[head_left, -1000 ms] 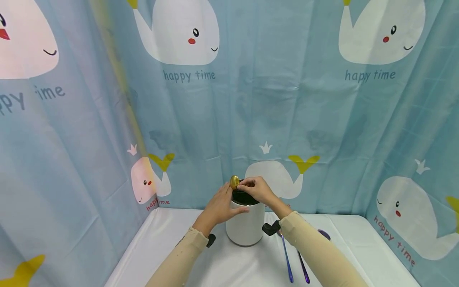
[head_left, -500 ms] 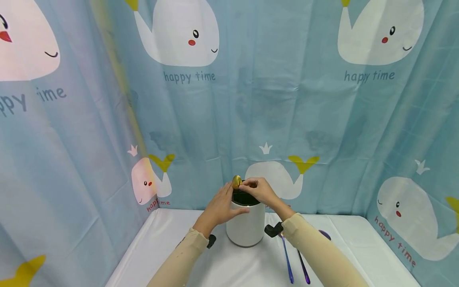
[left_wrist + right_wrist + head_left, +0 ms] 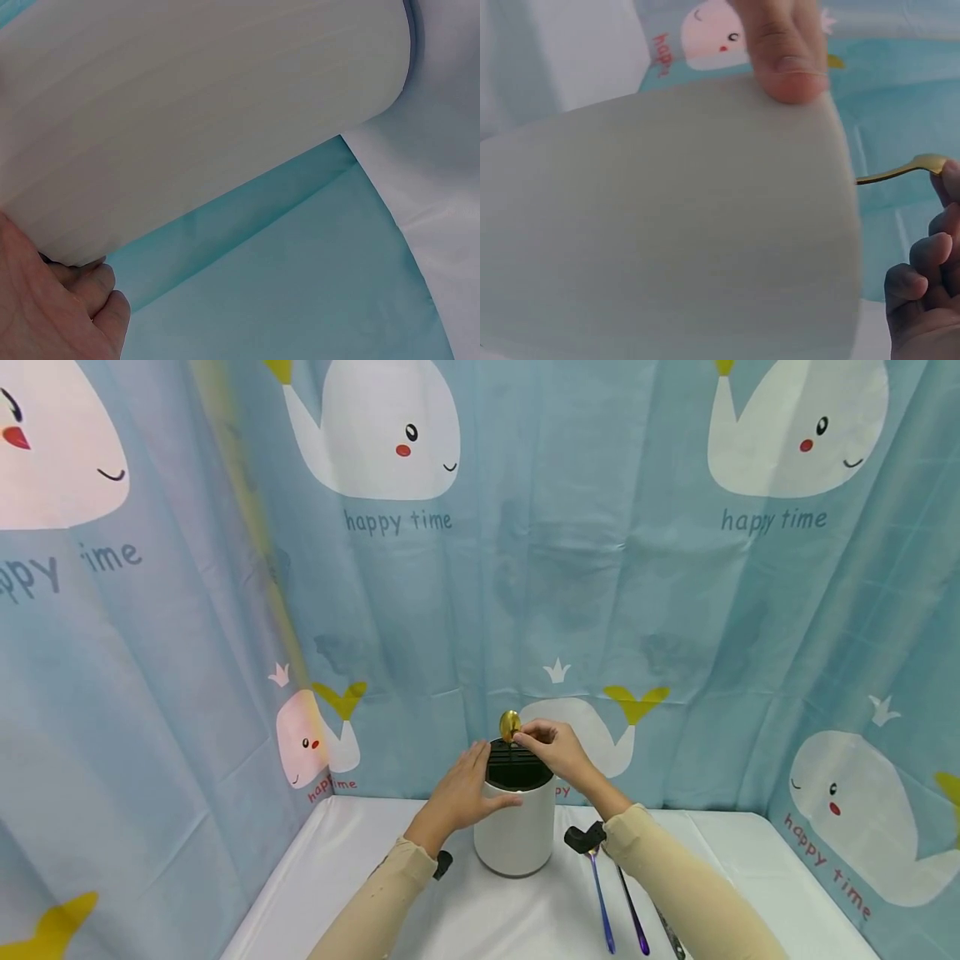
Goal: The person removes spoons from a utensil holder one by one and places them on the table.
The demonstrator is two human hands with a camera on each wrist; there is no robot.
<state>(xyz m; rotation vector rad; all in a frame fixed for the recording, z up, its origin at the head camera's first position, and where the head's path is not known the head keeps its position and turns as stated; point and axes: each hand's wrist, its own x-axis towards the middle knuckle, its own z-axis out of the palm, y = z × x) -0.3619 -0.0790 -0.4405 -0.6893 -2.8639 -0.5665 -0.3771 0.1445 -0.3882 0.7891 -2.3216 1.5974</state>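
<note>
A gold spoon (image 3: 510,725) stands upright, bowl up, over the dark opening of a white cylindrical utensil holder (image 3: 513,831). My right hand (image 3: 557,748) pinches the spoon just below its bowl, and the lower handle goes down into the holder. In the right wrist view, the spoon (image 3: 900,172) shows beyond the holder's rim, between the fingertips of the right hand (image 3: 930,277). My left hand (image 3: 465,789) grips the holder's left side near the top, thumb across the front. In the left wrist view, the fingers of the left hand (image 3: 64,300) bend around the holder's wall (image 3: 210,112).
Right of the holder, a blue-handled utensil (image 3: 603,906), a purple-handled utensil (image 3: 634,914) and a dark patterned handle (image 3: 670,933) lie on the white tablecloth (image 3: 480,918). The right forearm covers part of them. A whale-print curtain (image 3: 480,610) closes off the back and sides.
The right hand has raised the spoon and shifted it to the right, so more of it shows above the rim. The left hand stays on the holder. The patterned handle has come into view.
</note>
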